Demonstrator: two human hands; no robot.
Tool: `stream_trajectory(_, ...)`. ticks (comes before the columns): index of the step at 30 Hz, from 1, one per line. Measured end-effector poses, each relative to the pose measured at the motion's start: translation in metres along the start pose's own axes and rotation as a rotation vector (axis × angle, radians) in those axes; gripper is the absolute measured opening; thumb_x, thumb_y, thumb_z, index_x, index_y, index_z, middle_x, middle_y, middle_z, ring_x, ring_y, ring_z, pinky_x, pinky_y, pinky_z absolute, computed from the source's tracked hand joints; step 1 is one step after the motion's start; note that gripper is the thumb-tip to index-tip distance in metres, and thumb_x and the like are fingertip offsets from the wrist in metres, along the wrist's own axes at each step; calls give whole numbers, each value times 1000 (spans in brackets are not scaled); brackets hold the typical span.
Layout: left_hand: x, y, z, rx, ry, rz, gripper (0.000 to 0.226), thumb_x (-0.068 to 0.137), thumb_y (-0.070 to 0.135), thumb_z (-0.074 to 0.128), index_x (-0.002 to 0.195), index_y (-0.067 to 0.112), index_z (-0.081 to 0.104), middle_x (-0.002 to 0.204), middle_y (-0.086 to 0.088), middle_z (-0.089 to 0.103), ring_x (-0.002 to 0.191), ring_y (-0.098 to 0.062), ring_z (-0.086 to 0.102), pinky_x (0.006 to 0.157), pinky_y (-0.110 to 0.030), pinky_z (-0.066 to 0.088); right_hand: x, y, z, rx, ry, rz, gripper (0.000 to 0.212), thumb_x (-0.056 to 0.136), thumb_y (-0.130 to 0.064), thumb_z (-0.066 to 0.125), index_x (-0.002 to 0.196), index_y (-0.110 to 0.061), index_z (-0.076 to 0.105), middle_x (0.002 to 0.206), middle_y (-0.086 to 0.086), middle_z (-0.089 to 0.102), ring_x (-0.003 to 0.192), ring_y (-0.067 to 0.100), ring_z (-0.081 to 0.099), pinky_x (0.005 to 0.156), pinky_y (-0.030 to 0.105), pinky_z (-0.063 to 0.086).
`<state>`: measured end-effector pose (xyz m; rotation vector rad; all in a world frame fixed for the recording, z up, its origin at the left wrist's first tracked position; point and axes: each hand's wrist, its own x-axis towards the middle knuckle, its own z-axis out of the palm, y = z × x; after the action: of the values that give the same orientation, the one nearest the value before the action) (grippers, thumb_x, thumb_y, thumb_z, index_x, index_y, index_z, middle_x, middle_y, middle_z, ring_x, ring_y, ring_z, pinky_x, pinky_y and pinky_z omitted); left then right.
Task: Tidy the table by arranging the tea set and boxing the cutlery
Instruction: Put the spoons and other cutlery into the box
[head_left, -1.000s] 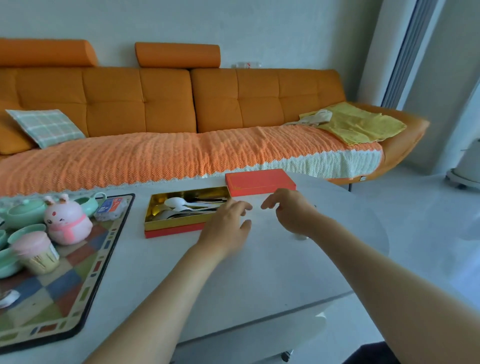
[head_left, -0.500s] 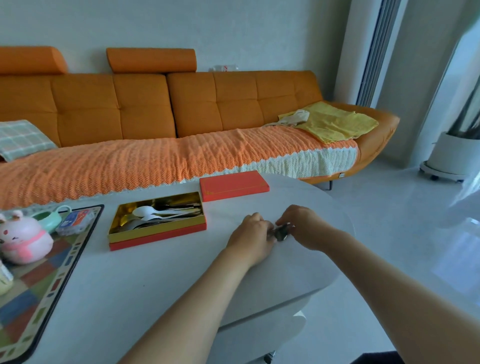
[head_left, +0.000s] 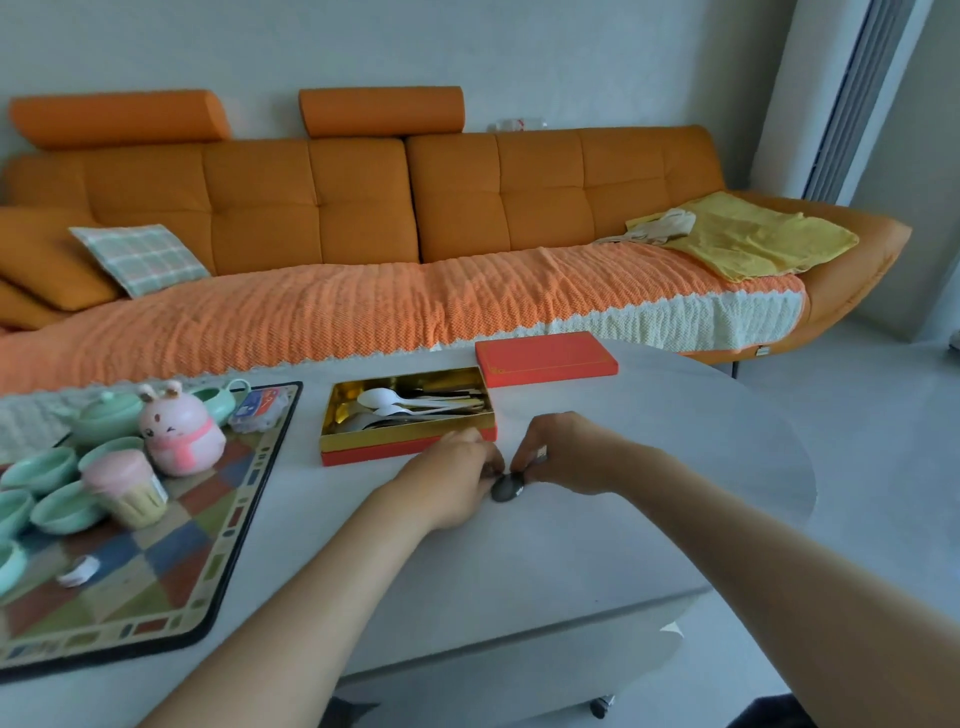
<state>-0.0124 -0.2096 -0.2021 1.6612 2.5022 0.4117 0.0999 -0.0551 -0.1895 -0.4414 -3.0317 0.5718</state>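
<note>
A dark metal spoon (head_left: 508, 489) lies with its bowl on the white table (head_left: 665, 441), just in front of the open red box (head_left: 405, 446). My right hand (head_left: 571, 457) pinches the spoon's handle. My left hand (head_left: 452, 483) has curled fingers at the spoon's bowl and holds it too. The gold-lined box holds white plastic spoons (head_left: 387, 400) and other cutlery. Its red lid (head_left: 545, 358) lies behind it to the right. The mint teapot (head_left: 106, 415) and mint cups (head_left: 41, 470) stand on a chequered mat (head_left: 182, 545) at the left.
A pink bunny figure (head_left: 179, 431) and a pink-lidded cup (head_left: 124, 486) stand on the mat among the tea set. An orange sofa (head_left: 363, 218) runs behind the table. The table's rounded edge drops to the floor on the right.
The view swung left, so the mat and tea set are back in sight. Both hands moved from the box's corner to the table in front of it and closed on the spoon.
</note>
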Motion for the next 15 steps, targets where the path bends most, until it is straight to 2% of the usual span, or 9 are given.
stream_trajectory(6,-31,-44,-27,35,-79,-79,31,97,34,55,127,31,57,119,6,51,106,-14,52,90,-34,50,25,-51,15,33,-42,-100,18,88,-25,70,104,-29,76,104,-11,68,85,6,56,64,11,39)
stream_trajectory(9,-41,-63,-33,9,-104,-137,38,96,36,56,132,28,53,119,5,52,100,-11,51,87,-29,47,38,-66,24,68,-42,-125,18,87,-23,73,103,-30,77,103,-11,69,86,7,59,66,13,41)
stream_trajectory(12,-46,-78,-39,-71,-121,-175,31,93,37,61,122,28,58,112,9,52,95,-9,54,82,-25,45,46,-75,27,86,-57,-120,20,86,-25,74,105,-30,75,103,-13,67,86,5,59,67,12,42)
stream_trajectory(15,-47,-88,-43,-149,-137,-216,24,89,35,67,111,30,59,105,11,57,93,-8,56,83,-27,50,52,-79,25,61,-60,-144,24,84,-30,76,107,-30,74,98,-14,66,85,5,59,67,14,43)
